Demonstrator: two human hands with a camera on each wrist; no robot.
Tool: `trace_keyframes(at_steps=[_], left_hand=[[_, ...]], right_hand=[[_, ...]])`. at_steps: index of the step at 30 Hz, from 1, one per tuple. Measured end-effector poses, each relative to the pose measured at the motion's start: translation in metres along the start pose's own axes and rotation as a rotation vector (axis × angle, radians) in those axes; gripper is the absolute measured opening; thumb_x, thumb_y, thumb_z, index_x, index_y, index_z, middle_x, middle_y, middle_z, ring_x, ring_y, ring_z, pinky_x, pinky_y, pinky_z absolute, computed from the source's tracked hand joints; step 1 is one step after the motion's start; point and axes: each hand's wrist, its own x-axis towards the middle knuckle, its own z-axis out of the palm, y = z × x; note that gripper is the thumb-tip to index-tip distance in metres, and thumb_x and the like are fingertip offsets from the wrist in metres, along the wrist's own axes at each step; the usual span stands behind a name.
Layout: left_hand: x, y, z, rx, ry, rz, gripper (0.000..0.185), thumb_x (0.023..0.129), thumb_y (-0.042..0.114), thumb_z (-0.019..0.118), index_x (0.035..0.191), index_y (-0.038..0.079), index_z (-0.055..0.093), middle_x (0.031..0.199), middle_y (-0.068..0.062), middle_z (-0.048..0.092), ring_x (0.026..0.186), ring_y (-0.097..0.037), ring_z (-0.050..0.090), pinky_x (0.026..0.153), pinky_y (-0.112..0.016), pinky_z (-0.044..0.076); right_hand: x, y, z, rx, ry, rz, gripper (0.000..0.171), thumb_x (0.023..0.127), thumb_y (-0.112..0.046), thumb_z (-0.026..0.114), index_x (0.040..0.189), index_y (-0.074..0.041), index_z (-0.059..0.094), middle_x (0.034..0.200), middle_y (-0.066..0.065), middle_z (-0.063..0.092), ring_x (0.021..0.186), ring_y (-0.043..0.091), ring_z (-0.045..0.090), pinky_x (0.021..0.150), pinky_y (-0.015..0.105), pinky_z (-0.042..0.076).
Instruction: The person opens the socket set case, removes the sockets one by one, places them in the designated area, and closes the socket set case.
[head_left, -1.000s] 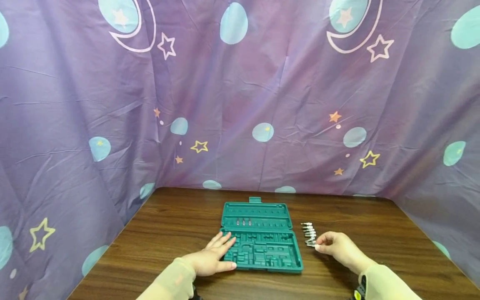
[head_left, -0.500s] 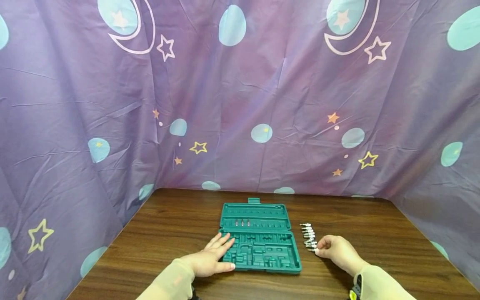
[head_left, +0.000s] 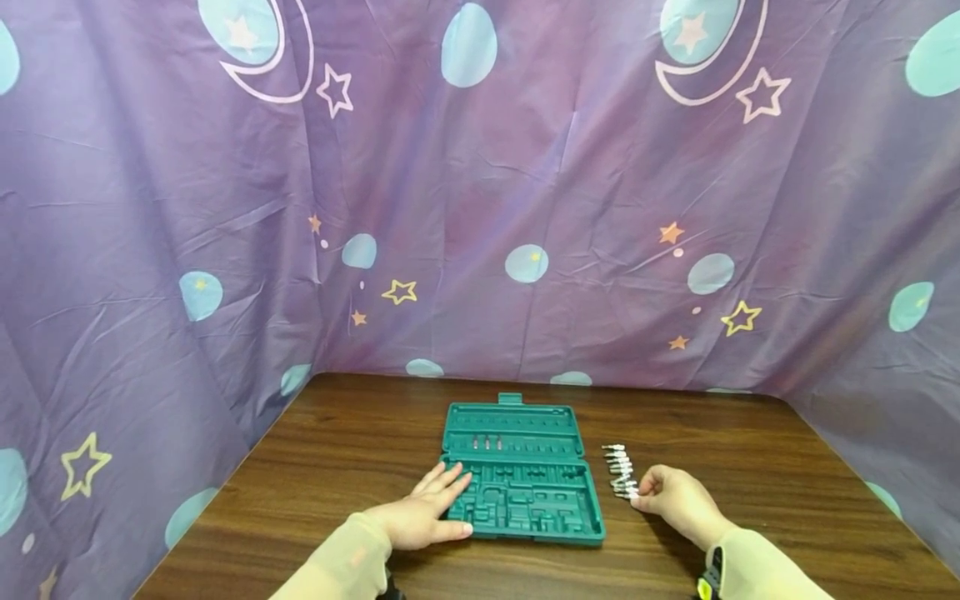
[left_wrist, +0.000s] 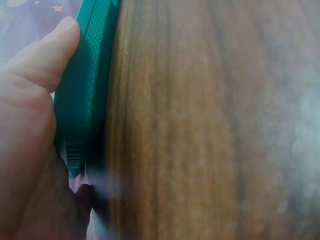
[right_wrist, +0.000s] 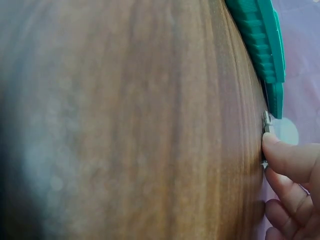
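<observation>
An open green plastic case (head_left: 525,535) lies on the wooden table. My left hand (head_left: 420,518) rests on its left side, fingers spread over the moulded tray and thumb along the front edge; the left wrist view shows the thumb (left_wrist: 62,45) against the case wall. Right of the case, several small silver bits (head_left: 619,468) lie in a short row running away from me. At the near end of this row my right hand (head_left: 678,504) pinches a small metal bit (right_wrist: 266,120) between thumb and forefinger, low over the table.
Three small pinkish pieces (head_left: 487,443) stand in the slots of the case's lid (head_left: 512,414), which is laid back. Beyond the brown table (head_left: 360,417) hangs a purple cloth (head_left: 480,192) with stars and moons, which also closes in both sides.
My right hand has shifted slightly nearer and right, at the near end of the row, where one more bit now lies in line. My left hand keeps its place on the case.
</observation>
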Motion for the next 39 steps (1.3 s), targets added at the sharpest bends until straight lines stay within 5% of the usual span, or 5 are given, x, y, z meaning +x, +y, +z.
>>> trace_keyframes(at_steps=[22, 31, 39], left_hand=[[0.003, 0.002, -0.003, 0.01, -0.003, -0.006, 0.079, 0.093, 0.057, 0.051, 0.155, 0.016, 0.021, 0.161, -0.004, 0.011, 0.147, -0.026, -0.002, 0.113, -0.056, 0.016], [0.002, 0.0, -0.002, 0.018, 0.003, -0.003, 0.08, 0.093, 0.057, 0.051, 0.155, 0.015, 0.022, 0.161, -0.005, 0.012, 0.147, -0.028, -0.002, 0.113, -0.055, 0.016], [-0.001, 0.001, 0.0, 0.012, 0.013, 0.001, 0.079, 0.094, 0.054, 0.052, 0.154, 0.013, 0.023, 0.161, -0.007, 0.013, 0.147, -0.029, 0.0, 0.113, -0.056, 0.016]], right_hand=[[0.003, -0.009, -0.012, 0.055, -0.031, -0.023, 0.027, 0.07, -0.015, 0.083, 0.075, -0.009, 0.057, 0.066, -0.002, 0.055, 0.062, 0.014, 0.049, 0.055, 0.027, 0.038], [0.025, -0.058, -0.012, 0.17, -0.034, -0.063, 0.024, 0.076, -0.014, 0.079, 0.08, -0.004, 0.058, 0.072, 0.002, 0.057, 0.067, 0.015, 0.051, 0.061, 0.03, 0.041], [0.052, -0.114, 0.034, 0.22, -0.068, -0.065, 0.019, 0.078, -0.013, 0.079, 0.085, -0.002, 0.065, 0.081, 0.004, 0.064, 0.074, 0.016, 0.055, 0.066, 0.032, 0.046]])
